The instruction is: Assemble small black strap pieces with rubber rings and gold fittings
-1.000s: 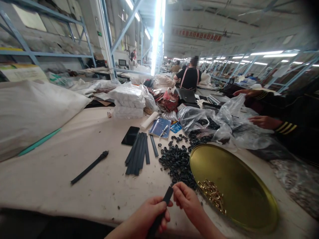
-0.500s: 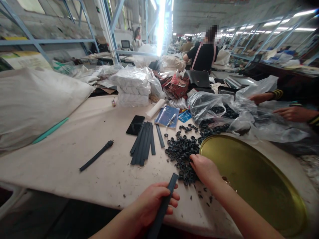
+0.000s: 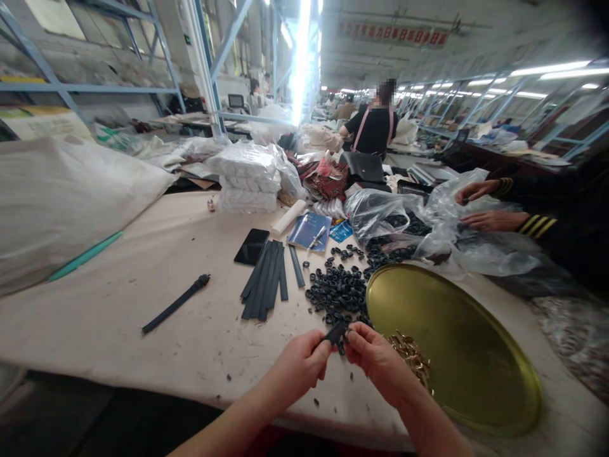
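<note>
Strap [image 3: 335,332], one only, is held low over the near side of the bench [image 3: 190,343], between two hands. Its shaft is clenched in the fingers of the left hand [image 3: 304,360]; by the fingers of the right hand [image 3: 373,352], a dark piece [image 3: 349,331] is pinched at its far end, though whether that is a ring cannot be told. Beyond them, black rings [image 3: 337,293] are heaped, too many to be counted. At least five strips [image 3: 264,280] are fanned out beside one phone [image 3: 251,246], with one lone strip [image 3: 297,266] just to their right. One looped strap [image 3: 175,304] is laid apart, far left. One pen [image 3: 317,237] is rested on one booklet [image 3: 304,228], near one roll [image 3: 289,216] and one packet [image 3: 340,231]. Gold parts [image 3: 412,357], uncountable, are piled in one oval tray [image 3: 476,362]. One clear bag [image 3: 380,212] is seen near a co-worker's two hands [image 3: 495,221].
</note>
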Action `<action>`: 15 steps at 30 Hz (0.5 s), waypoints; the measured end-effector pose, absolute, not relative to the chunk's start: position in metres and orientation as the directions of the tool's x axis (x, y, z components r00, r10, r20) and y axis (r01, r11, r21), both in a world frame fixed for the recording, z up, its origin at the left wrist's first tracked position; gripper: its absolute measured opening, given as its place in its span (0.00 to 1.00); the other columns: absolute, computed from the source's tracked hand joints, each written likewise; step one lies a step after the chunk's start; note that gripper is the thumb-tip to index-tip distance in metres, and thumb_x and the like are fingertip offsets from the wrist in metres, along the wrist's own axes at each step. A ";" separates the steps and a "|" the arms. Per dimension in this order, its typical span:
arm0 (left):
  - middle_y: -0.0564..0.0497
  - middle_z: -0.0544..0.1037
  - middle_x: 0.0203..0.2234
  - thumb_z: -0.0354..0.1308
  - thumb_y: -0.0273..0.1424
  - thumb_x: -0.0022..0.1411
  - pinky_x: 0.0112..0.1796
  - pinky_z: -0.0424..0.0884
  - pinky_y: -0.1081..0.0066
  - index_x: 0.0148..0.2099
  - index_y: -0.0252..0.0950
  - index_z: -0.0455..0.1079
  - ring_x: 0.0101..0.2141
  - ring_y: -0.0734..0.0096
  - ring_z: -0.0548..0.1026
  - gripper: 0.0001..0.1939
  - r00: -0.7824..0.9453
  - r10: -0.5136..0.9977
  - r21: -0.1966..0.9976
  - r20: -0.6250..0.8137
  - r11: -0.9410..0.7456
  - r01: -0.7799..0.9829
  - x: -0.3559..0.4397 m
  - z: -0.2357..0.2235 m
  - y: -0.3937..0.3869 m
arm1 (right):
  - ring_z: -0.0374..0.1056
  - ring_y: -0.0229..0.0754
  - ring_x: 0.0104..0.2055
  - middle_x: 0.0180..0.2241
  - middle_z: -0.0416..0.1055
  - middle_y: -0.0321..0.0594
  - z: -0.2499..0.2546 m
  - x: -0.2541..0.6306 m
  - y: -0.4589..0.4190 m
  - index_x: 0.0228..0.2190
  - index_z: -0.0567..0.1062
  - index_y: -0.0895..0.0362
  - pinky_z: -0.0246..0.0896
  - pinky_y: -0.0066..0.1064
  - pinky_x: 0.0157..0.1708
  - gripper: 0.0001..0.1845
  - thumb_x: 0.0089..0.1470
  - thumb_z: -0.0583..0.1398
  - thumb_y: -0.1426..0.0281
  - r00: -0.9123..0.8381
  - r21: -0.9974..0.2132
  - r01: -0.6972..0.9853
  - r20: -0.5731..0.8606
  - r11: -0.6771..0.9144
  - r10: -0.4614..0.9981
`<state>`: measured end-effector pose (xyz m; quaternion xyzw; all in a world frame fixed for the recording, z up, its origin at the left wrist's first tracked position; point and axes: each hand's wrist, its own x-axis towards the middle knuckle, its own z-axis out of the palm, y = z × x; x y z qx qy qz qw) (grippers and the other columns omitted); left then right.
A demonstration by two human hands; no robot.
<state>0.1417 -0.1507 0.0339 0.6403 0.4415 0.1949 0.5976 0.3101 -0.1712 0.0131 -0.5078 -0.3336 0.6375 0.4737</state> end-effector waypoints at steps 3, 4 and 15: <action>0.60 0.61 0.12 0.42 0.38 0.59 0.15 0.53 0.79 0.33 0.34 0.65 0.13 0.80 0.58 0.14 0.546 0.774 0.927 -0.321 0.140 0.347 0.139 0.028 -0.158 | 0.54 0.29 0.21 0.20 0.61 0.29 0.007 0.302 -0.181 0.24 0.68 0.57 0.52 0.21 0.22 0.11 0.44 0.63 0.63 -0.014 -0.786 -0.517 -0.389 -0.339 0.921; 0.60 0.61 0.12 0.42 0.37 0.58 0.15 0.53 0.79 0.33 0.34 0.65 0.13 0.80 0.57 0.14 0.539 0.777 0.925 -0.326 0.145 0.350 0.137 0.026 -0.161 | 0.54 0.29 0.21 0.20 0.61 0.29 0.004 0.300 -0.184 0.24 0.69 0.58 0.52 0.21 0.21 0.11 0.44 0.63 0.64 -0.005 -0.761 -0.556 -0.400 -0.335 0.917; 0.60 0.58 0.08 0.42 0.38 0.54 0.12 0.50 0.80 0.30 0.34 0.62 0.10 0.80 0.54 0.14 0.478 0.780 0.913 -0.403 0.305 0.272 0.140 0.021 -0.172 | 0.62 0.33 0.26 0.23 0.68 0.32 0.005 0.278 -0.201 0.27 0.71 0.57 0.57 0.26 0.31 0.11 0.41 0.65 0.65 0.061 -0.792 -0.558 -0.334 -0.246 0.940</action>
